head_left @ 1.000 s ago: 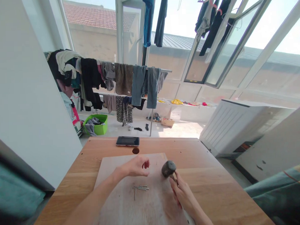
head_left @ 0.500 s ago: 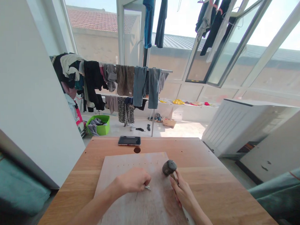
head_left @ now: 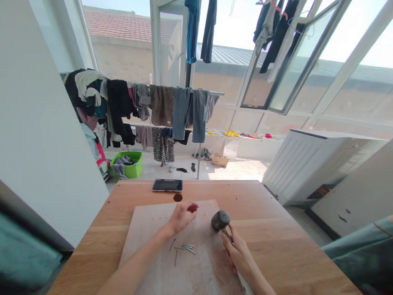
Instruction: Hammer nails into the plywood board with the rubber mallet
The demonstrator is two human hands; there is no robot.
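Nails (head_left: pixel 188 247) in a messy little pile on the pale board (head_left: pixel 188 281) | left hand (head_left: pixel 181 217) over its far part, fingers curled, can't tell if they're pinching one | right hand (head_left: pixel 239 250) wrapped round the mallet (head_left: pixel 220 220) | phone (head_left: pixel 167 185) chilling beyond, on the wooden table (head_left: pixel 290 251)

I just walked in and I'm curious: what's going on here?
A person's right hand grips a mallet by its handle. The left hand is near the far edge of a board lying on a wooden table; whether it holds anything is unclear. Several loose nails lie on the board, and a smartphone lies beyond it.
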